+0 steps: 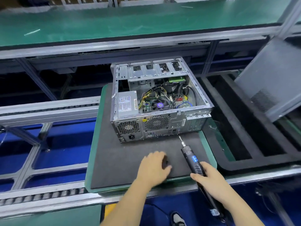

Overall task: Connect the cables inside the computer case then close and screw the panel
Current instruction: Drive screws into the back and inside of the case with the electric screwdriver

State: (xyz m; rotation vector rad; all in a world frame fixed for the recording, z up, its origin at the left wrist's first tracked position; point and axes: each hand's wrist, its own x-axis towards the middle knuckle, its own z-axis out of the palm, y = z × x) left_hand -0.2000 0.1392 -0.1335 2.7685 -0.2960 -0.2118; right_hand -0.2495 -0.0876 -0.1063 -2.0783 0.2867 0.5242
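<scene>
case sits open on the dark foam mat, rear face toward the person, side panel off and leaning at the far right, well apart from it. cables inside look like a loose tangle over the board; can't tell from here which are seated.

risks, my read:
- right hand already has the driver, but cabling looks not yet confirmed. close up early and a loose lead gets pinched under the panel edge or drifts into the cpu fan.
- driver bit points at the rear i/o, just beside it. a slip could scrape the ports.
- driver cord trails off the mat edge, could snag.

hands:
- right hand wraps the electric screwdriver low on the body, fingers curled round it, tip angled up toward the case.
- left hand is palm down over the mat, fingers loosely bent over a small dark object. motion blur, so i can't tell whether it grips it or only covers it, nor what it is.
</scene>
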